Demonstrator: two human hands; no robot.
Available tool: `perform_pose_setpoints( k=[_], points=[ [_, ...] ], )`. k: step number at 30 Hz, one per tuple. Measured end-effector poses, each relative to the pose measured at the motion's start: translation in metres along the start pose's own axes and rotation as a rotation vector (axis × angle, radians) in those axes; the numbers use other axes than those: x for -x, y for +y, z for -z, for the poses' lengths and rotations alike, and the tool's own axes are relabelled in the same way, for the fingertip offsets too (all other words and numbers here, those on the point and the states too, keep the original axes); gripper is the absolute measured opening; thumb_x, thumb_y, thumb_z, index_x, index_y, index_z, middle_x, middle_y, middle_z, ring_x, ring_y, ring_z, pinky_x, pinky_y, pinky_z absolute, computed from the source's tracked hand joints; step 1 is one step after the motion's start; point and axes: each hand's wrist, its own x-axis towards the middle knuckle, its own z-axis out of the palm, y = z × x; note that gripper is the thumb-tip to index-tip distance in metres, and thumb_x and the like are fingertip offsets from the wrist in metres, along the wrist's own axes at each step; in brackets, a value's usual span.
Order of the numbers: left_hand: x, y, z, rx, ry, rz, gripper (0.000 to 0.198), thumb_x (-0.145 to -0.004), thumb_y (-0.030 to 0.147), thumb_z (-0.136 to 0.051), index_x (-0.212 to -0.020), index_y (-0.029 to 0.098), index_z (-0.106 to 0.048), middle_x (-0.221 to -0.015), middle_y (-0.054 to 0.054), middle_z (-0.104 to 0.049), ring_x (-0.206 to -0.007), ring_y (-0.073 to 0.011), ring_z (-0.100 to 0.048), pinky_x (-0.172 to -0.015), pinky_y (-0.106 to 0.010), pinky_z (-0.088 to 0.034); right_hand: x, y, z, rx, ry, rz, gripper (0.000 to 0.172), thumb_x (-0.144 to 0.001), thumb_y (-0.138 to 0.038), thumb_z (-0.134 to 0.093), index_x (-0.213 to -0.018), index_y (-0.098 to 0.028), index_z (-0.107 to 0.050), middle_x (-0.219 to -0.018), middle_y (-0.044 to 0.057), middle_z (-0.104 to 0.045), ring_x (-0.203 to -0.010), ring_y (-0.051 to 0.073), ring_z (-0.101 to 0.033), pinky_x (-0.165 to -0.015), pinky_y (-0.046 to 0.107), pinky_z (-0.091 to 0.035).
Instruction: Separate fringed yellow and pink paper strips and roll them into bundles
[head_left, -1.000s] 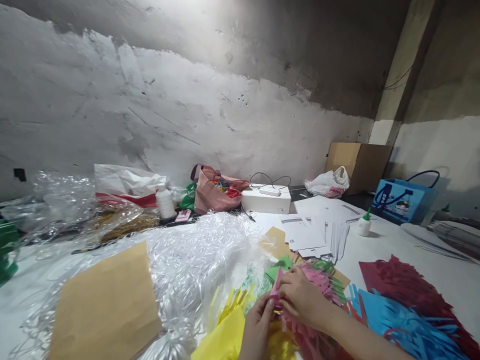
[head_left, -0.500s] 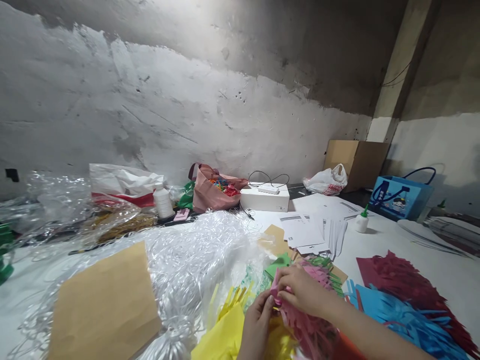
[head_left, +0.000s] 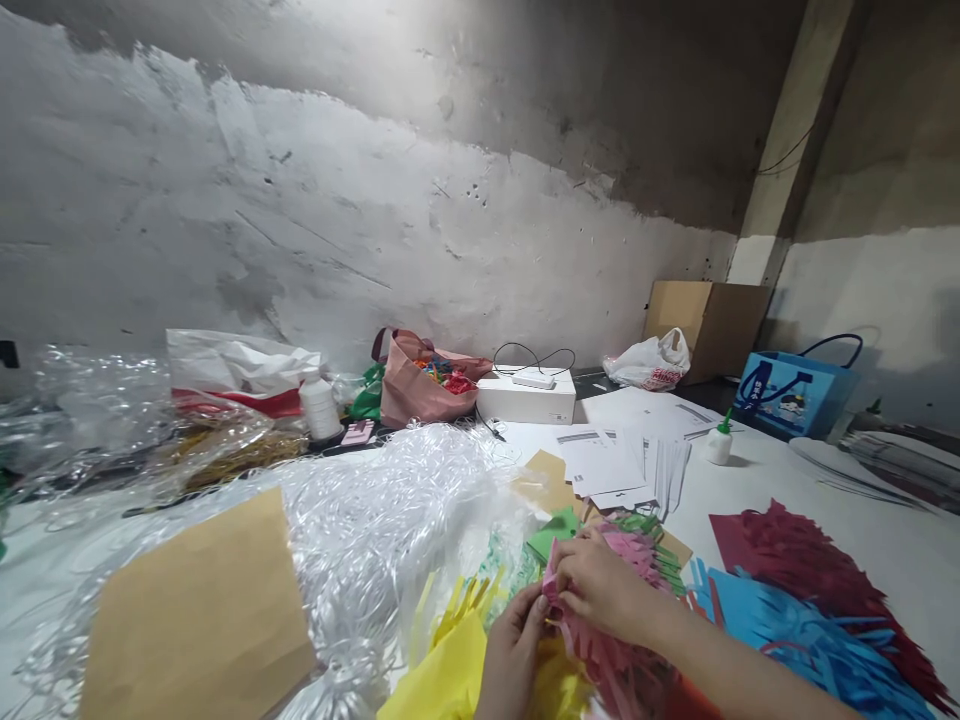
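Observation:
A fringed pink paper piece (head_left: 592,645) lies under and between my hands at the lower middle. My left hand (head_left: 517,640) pinches its left edge between thumb and fingers. My right hand (head_left: 596,580) is closed on the same pink paper, just right of the left fingertips. Yellow fringed paper (head_left: 442,670) lies to the left of my left hand. Green paper (head_left: 553,535) sits just beyond my right hand. Blue fringed paper (head_left: 795,635) and dark red fringed paper (head_left: 817,570) are spread out to the right.
White shiny strings (head_left: 390,520) and a brown paper sheet (head_left: 199,615) cover the left. Behind stand a white bottle (head_left: 320,408), a pink bag (head_left: 424,385) and a white box (head_left: 529,398). To the right are printed papers (head_left: 604,460), a glue bottle (head_left: 719,445) and a blue bag (head_left: 795,393).
The view has shifted slightly, so background things appear a little further left. My hands stay on the pink paper, with the right fingers a little differently placed.

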Motion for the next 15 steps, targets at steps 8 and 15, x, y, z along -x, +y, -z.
perform_pose_setpoints(
  k=[8,15],
  points=[
    [0.002,0.006,-0.005,-0.005,0.004,0.003,0.060,-0.070,0.073,-0.076,-0.094,0.017,-0.079,-0.081,-0.008,-0.079,-0.070,-0.0234,-0.070,-0.067,-0.034,-0.058,-0.002,0.000,0.006,-0.105,0.008,-0.076,0.016,-0.084,-0.016,-0.072,-0.068,-0.018,-0.068,-0.088,0.000,-0.071,-0.079,0.013,-0.066,-0.069,0.022,-0.045],
    [0.001,0.002,-0.004,-0.038,0.055,-0.042,0.063,-0.071,0.068,-0.078,-0.107,0.017,-0.075,-0.101,-0.013,-0.079,-0.083,-0.0264,-0.072,-0.071,-0.035,-0.059,0.003,-0.010,0.005,0.015,0.056,0.040,0.009,-0.090,-0.012,-0.064,-0.085,-0.020,-0.067,-0.089,0.000,-0.070,-0.084,0.017,-0.064,-0.087,0.032,-0.043]
  ],
)
